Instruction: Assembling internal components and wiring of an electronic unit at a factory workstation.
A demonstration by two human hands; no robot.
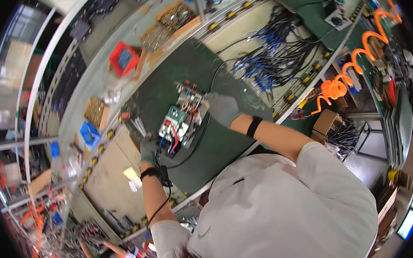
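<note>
An open electronic assembly [181, 120] lies on the dark green board, with a green circuit board, metal parts and red and blue wires showing. My right hand [222, 109], in a grey glove, has its fingers closed on the assembly's upper right edge. At the lower left corner is my gloved left hand [148, 149], close against the assembly; its fingers are partly hidden, and whether they grip it is unclear. Several thin white strips [139, 126] stick out just above that hand. A black cable [196, 150] curves around the assembly's right side toward my left wrist.
The dark green board [234, 145] rests across a roller conveyor [231, 16]. Beyond lie bundled black and blue cables [281, 55]. Along the left stand a red bin [124, 59], a blue bin [89, 134] and boxes of small parts [175, 17]. An orange coiled hose [334, 89] hangs at right.
</note>
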